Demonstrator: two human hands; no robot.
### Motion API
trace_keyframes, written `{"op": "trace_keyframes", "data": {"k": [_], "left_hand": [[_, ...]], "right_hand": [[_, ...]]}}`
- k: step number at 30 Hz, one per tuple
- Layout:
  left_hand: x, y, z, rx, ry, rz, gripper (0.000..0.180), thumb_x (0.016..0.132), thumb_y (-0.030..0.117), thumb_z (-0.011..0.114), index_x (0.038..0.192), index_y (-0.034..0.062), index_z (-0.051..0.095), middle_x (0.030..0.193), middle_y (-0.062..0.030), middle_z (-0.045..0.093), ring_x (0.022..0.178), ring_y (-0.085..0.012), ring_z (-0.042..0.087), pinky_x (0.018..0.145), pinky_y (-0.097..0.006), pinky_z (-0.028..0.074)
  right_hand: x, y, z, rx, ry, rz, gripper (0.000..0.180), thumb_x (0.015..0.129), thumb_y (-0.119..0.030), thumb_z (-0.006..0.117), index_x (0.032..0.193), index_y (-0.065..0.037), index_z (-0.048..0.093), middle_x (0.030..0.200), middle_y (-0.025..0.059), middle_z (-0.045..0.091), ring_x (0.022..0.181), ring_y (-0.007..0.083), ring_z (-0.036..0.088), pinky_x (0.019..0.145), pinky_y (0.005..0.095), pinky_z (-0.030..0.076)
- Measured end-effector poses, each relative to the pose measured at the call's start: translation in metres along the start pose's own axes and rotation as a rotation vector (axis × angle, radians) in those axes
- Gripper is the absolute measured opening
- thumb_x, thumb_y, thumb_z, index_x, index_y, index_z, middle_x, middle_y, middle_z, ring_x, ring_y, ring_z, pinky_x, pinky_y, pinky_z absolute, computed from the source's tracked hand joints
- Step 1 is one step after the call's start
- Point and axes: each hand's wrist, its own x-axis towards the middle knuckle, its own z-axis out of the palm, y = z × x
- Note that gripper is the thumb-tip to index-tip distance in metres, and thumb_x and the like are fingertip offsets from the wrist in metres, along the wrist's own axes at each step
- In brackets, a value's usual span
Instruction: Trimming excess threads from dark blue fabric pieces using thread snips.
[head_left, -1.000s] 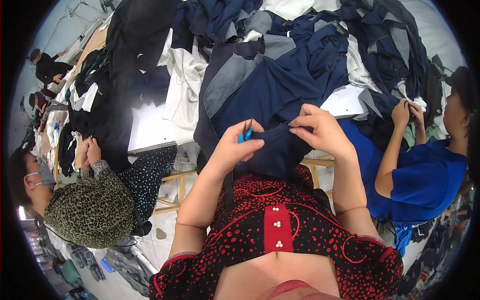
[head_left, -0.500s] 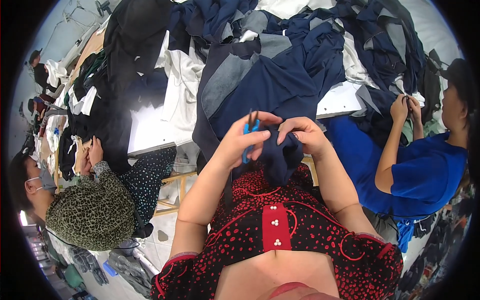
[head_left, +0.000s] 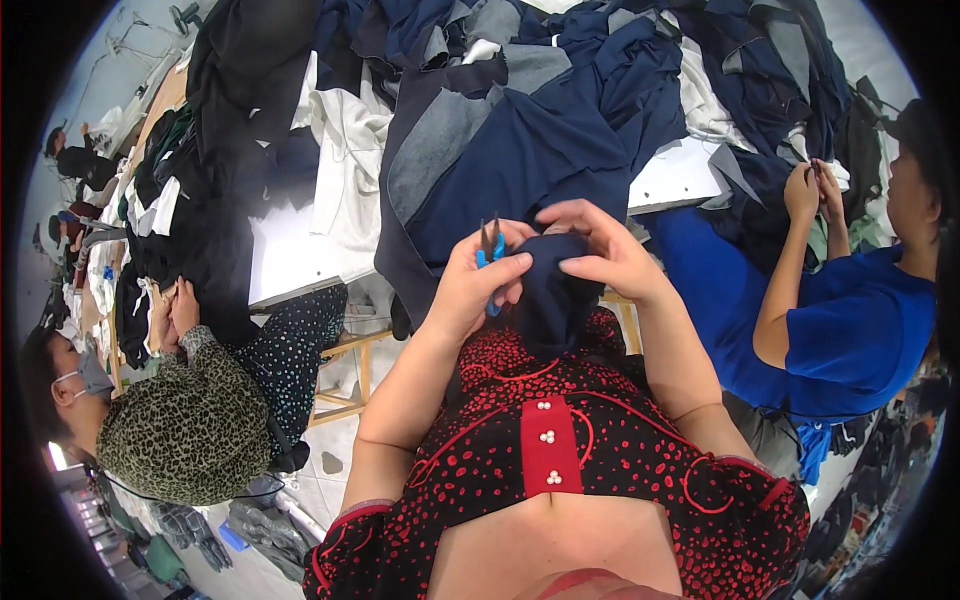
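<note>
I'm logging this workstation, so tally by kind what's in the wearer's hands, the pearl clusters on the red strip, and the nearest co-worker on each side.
Snips: 1
Navy cloth: 1
Pearl clusters: 3
Co-workers: 2
Total: 7

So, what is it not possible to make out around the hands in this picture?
- Blue snips: head view; the left hand covers part of the handles.
- Right hand: head view; some fingers are hidden by the hand itself or the navy cloth.
- Cloth's underside: head view; turned away.
- Details between the blue-sleeved co-worker's hands: head view; too small, partly behind fingers.
</note>
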Motion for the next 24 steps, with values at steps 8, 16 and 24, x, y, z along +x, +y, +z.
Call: {"op": "trace_keyframes", "data": {"k": [8,16,24], "left_hand": [[-0.01,0.005,-0.014,-0.078,0.032,0.01,0.013,0.079,0.005,0.061,0.083,0.0022,0.049,0.091,-0.0138,0.06,0.043,-0.0104,0.051,0.037,-0.019,0.033],[-0.013,0.006,-0.014,0.003,0.0,-0.017,0.014,0.079,0.007,0.062,0.085,0.0048,0.049,0.059,0.0011,0.046,0.041,-0.0062,0.045,0.037,-0.019,0.028],[-0.021,0.023,-0.026,0.861,0.121,0.27,0.046,0.079,0.007,0.061,0.121,-0.0008,0.046,0.11,-0.0051,0.05,0.087,-0.0097,0.053,0.078,-0.023,0.041]], "right_hand": [[-0.004,0.0,-0.002,0.013,-0.015,0.134,0.044,0.08,0.001,0.057,0.123,0.0,0.046,0.101,0.0056,0.057,0.093,0.008,0.054,0.084,0.0226,0.042],[-0.004,0.005,0.002,0.201,-0.008,0.319,0.02,0.085,-0.004,0.059,0.104,0.002,0.057,0.091,0.0011,0.062,0.084,0.0061,0.057,0.076,0.0196,0.045],[-0.007,0.007,0.008,0.403,0.06,0.342,0.014,0.086,-0.005,0.059,0.099,-0.001,0.058,0.089,-0.0003,0.062,0.08,0.0043,0.057,0.073,0.0186,0.046]]}}
